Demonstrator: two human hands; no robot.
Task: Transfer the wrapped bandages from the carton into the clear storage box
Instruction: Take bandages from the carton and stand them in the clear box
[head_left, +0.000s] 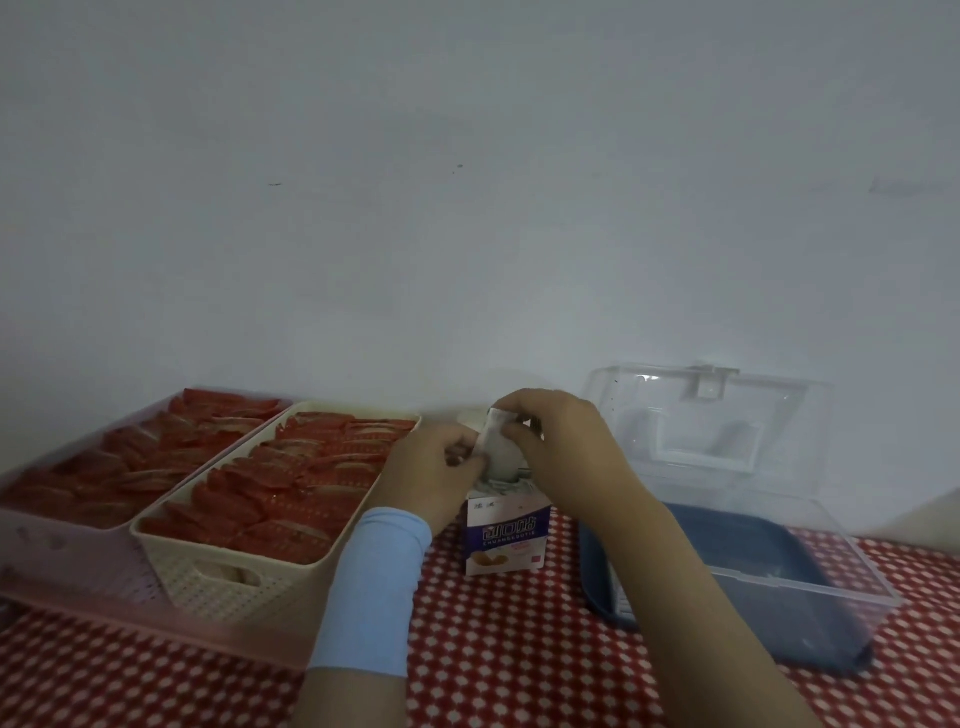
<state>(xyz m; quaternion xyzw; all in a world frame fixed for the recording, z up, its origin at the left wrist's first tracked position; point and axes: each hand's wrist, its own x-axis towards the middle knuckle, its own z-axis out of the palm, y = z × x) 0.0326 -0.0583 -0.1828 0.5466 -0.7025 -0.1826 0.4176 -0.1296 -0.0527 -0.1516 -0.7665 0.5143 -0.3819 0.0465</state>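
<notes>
A small white and blue carton (506, 535) stands upright on the red checked tablecloth, open at the top. My right hand (563, 441) pinches a bundle of white wrapped bandages (497, 448) sticking up out of it. My left hand (434, 470), with a light blue band on the wrist, grips the carton's top edge beside the bundle. The clear storage box (810, 597) sits to the right with its lid (711, 415) raised against the wall and a blue tray inside.
A cream perforated basket (218, 582) filled with red packets stands at the left, next to a pink basket (78, 577) with more of them. The white wall runs close behind everything. Red checked tablecloth (493, 649) shows in front.
</notes>
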